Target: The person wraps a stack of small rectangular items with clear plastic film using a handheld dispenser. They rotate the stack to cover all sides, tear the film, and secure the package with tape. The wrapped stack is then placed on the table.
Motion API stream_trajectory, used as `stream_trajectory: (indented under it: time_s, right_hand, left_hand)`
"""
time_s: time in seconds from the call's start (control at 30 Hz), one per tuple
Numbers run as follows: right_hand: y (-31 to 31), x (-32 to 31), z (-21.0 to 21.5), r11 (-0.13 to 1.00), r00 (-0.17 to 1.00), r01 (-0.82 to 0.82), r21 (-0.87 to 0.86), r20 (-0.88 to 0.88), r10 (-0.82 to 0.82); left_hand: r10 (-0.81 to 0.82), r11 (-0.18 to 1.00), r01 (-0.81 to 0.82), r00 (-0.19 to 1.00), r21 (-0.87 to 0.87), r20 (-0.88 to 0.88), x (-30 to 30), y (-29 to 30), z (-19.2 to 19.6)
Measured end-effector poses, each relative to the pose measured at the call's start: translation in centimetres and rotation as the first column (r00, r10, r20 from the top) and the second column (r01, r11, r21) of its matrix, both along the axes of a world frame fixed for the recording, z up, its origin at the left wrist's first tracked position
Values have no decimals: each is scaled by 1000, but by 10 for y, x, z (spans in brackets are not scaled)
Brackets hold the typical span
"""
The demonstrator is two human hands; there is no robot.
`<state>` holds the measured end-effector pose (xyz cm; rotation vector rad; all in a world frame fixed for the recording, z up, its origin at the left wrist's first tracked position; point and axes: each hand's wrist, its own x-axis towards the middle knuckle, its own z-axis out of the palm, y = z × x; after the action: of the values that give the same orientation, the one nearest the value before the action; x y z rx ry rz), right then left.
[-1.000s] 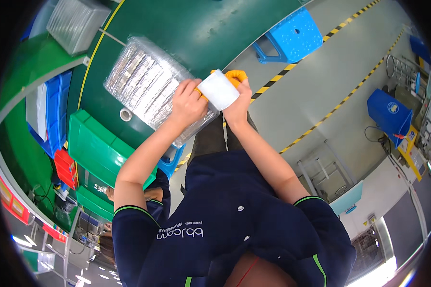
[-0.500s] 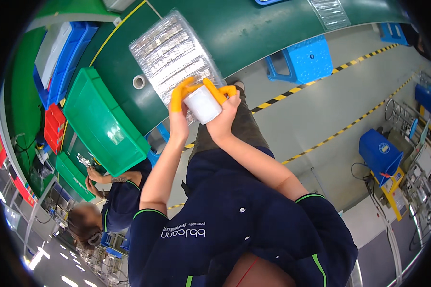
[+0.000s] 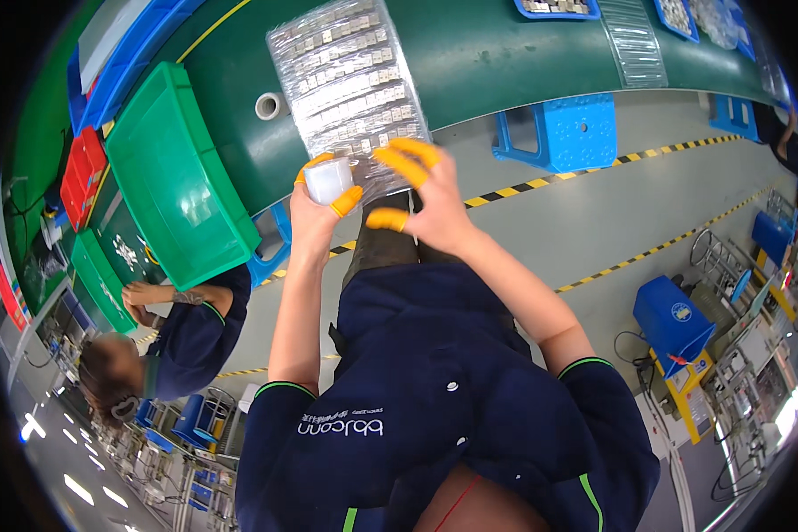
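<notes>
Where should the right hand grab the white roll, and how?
I'd hold the roll by its rounded side, probably from the upper right: the left hand grips its left and lower right. The right hand is open, just to its right.

Glossy plastic wrap (image 3: 353, 84), smooth white roll (image 3: 329, 183), shiny green plastic bin (image 3: 179, 186), smooth green desk (image 3: 496, 75) (the shirt (image 3: 488, 381): matt cloth)

Left hand (image 3: 313, 215): fingers curled, gripping
Right hand (image 3: 436, 200): thumb, fingers spread
Left forearm (image 3: 298, 306): extended forward
Right forearm (image 3: 510, 282): slanted inward
</notes>
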<state>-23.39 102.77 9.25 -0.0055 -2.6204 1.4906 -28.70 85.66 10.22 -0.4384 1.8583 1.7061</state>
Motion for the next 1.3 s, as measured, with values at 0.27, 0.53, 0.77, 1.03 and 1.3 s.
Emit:
stream_trajectory:
  time_s: [0.27, 0.53, 0.77, 1.03, 1.3]
  right_hand:
    - [8, -24, -36, 954, 998, 11, 298, 49, -27]
    - [9, -27, -32, 935, 988, -65, 350, 153, 11]
    - [0, -25, -29, 978, 970, -9, 207, 239, -41]
    - [-1, -22, -40, 972, 968, -31, 232, 248, -29]
    - [-11, 3, -79, 621, 665, 679, -391, 686, -296]
  left_hand:
    - [38, 944, -101, 979, 314, 201, 0, -28, -6]
    - [-47, 980, 29, 995, 195, 85, -12, -47, 2]
    - [100, 990, -117, 974, 76, 204, -6, -96, -38]
    - [113, 967, -145, 981, 210, 158, 1, -109, -71]
    - [237, 955, -233, 971, 182, 0, 29, -99, -110]
